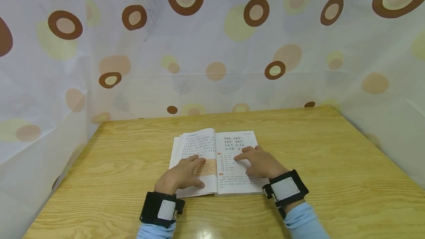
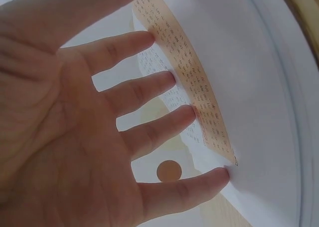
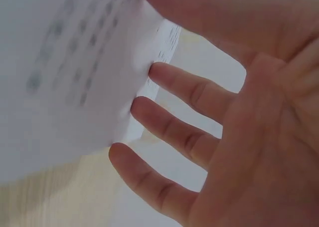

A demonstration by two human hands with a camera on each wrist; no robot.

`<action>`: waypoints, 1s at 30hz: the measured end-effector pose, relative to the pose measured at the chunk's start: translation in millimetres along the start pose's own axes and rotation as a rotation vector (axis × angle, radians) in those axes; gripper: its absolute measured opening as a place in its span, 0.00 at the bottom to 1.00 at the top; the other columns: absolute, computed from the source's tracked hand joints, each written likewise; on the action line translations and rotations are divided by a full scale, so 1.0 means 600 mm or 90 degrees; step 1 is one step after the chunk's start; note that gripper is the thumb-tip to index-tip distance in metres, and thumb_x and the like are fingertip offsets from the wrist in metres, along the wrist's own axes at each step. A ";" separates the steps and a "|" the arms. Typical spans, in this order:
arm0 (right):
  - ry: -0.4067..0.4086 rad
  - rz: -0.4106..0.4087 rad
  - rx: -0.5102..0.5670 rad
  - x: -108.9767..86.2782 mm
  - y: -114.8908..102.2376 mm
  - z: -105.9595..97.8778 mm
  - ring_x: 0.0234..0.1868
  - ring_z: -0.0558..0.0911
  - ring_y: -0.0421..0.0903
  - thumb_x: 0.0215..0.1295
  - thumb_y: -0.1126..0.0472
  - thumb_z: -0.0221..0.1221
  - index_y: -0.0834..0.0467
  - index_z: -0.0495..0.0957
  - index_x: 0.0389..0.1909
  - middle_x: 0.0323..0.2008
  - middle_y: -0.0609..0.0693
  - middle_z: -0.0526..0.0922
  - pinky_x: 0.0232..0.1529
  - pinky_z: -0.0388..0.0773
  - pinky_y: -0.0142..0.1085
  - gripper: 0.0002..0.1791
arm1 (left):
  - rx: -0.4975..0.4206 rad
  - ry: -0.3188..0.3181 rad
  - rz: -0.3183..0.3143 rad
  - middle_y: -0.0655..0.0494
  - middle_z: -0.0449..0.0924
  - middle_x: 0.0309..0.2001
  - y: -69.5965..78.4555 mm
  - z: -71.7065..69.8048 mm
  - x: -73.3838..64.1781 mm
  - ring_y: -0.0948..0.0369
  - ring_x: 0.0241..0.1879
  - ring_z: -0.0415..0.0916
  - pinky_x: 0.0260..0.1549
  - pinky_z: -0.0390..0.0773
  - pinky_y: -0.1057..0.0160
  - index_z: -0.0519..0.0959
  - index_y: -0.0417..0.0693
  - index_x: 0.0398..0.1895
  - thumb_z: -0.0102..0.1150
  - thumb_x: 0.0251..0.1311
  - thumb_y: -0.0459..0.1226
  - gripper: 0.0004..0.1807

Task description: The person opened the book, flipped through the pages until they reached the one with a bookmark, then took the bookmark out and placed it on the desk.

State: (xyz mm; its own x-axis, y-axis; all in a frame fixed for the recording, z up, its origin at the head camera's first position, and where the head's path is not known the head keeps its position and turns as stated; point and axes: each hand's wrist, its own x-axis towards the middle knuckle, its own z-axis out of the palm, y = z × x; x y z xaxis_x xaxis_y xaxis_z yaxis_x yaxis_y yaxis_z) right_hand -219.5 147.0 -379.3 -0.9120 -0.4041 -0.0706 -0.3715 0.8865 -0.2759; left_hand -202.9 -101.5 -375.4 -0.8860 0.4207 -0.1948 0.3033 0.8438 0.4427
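Observation:
An open book (image 1: 232,187) lies on the wooden table, its printed pages facing up. The left page carries an orange text band (image 2: 189,72). My left hand (image 1: 182,174) rests on that page with fingers spread, the fingertips touching the paper around the band. On the right page lies my right hand (image 1: 262,161), fingers spread and slightly bent, its fingertips touching the paper near the outer edge. Neither hand has anything between its fingers. In the right wrist view the printed lines (image 3: 75,42) are blurred.
The wooden table (image 1: 332,165) extends around the book on all sides. A pale curtain (image 1: 206,43) with brown and yellow circles hangs behind the table and along both sides. Each wrist wears a black strap (image 1: 285,189) with a white plate.

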 end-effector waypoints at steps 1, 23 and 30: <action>0.004 0.007 0.007 -0.001 0.006 -0.001 0.55 0.64 0.60 0.41 0.70 0.62 0.51 0.78 0.49 0.57 0.57 0.69 0.48 0.70 0.55 0.28 | -0.001 0.001 0.000 0.45 0.55 0.66 0.000 0.000 0.000 0.42 0.62 0.50 0.55 0.61 0.41 0.64 0.48 0.62 0.68 0.44 0.42 0.39; 0.020 0.067 0.087 -0.010 0.054 -0.011 0.54 0.64 0.64 0.46 0.70 0.63 0.59 0.78 0.47 0.57 0.65 0.66 0.52 0.66 0.57 0.22 | -0.001 0.009 -0.014 0.46 0.56 0.65 -0.003 0.004 0.003 0.46 0.62 0.51 0.55 0.62 0.43 0.65 0.50 0.62 0.69 0.42 0.42 0.40; 0.009 0.079 0.088 -0.013 0.057 -0.011 0.55 0.60 0.69 0.47 0.68 0.62 0.69 0.67 0.55 0.59 0.71 0.61 0.53 0.63 0.61 0.31 | -0.005 0.007 -0.014 0.46 0.56 0.66 -0.001 0.004 0.004 0.46 0.62 0.50 0.55 0.62 0.43 0.65 0.50 0.62 0.69 0.42 0.42 0.40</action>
State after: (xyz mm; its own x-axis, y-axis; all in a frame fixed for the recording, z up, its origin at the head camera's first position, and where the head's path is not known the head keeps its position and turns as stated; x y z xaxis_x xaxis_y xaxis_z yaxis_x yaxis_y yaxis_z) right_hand -226.1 181.6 -382.0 -0.9521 -0.2890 -0.1000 -0.2287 0.8900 -0.3945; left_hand -204.4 -100.5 -378.1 -0.8963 0.3979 -0.1957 0.2802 0.8503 0.4455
